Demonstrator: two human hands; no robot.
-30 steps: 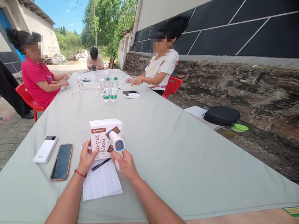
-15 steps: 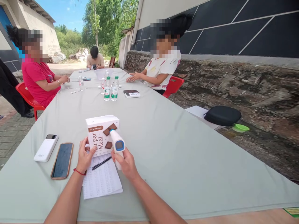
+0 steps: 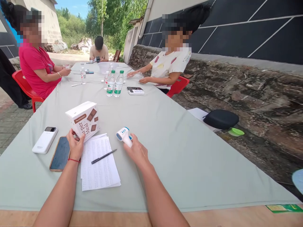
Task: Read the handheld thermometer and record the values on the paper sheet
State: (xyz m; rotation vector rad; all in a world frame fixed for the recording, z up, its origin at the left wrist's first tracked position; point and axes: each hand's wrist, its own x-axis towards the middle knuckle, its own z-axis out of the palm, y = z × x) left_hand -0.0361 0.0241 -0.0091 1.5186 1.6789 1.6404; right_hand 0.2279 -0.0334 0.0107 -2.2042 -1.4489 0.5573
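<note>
- White cardboard printed in brown: the NutriMotion box (image 3: pixel 87 122) tilts left of the frame's centre, its lower corner in the grasp of the left hand (image 3: pixel 76 145), thumb pressed to the front face. Whether its base touches the table cannot be told.
- Near the frame's centre, the right hand (image 3: pixel 137 152) closes around the handle of a white-and-blue thermometer gun (image 3: pixel 124 135), its screen end turned toward the left of the frame, apart from the box. The display is too small to read.
- By all appearances, the handling is partway along: box and thermometer gun are both in hand, and neither is let go. The two are not together at this instant, and the pen is not taken up.
- Between the forearms, printed sheets (image 3: pixel 99 176) lie flat, a black pen (image 3: pixel 104 156) slanting across them.
- At left, a phone (image 3: pixel 59 155) lies partly behind the left hand; just beyond it sits a white power bank (image 3: pixel 44 141).
- Upper centre, two green-capped bottles (image 3: pixel 110 85) stand on the pale tablecloth (image 3: pixel 189 164), near a dark-and-white device (image 3: pixel 135 91).
- Three people sit around the table: one in pink (image 3: pixel 35 66), upper left; one in a patterned white top (image 3: pixel 170 66), upper right; another, head bowed (image 3: pixel 98 54), at the far end.
</note>
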